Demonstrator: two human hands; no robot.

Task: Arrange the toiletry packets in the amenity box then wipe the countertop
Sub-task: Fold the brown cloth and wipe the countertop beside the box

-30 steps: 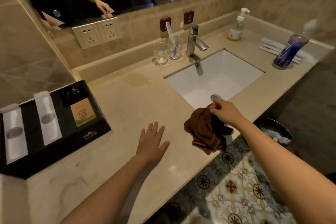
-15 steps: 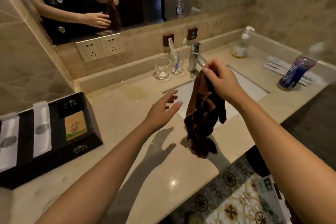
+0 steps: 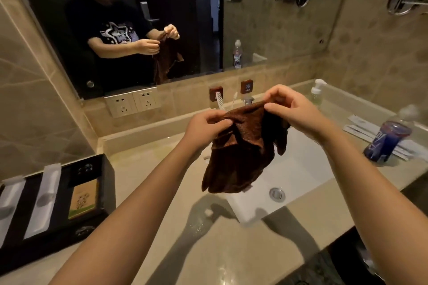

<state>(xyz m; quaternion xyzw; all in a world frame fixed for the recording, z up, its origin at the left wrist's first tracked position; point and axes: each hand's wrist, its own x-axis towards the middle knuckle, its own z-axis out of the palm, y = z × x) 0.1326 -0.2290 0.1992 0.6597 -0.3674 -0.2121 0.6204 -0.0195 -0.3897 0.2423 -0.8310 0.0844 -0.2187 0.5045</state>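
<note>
Cloth, brown, hangs above the white sink, stretched between both hands. Left hand pinches one upper corner; right hand pinches the other. Amenity box, black, sits at the far left of the beige countertop, holding two white packets and a tan packet side by side.

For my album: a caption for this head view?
Both hands, left and right, spread a brown cloth above the sink.

Hotel bathroom: sink, mirror, amenity box on countertop.
</note>
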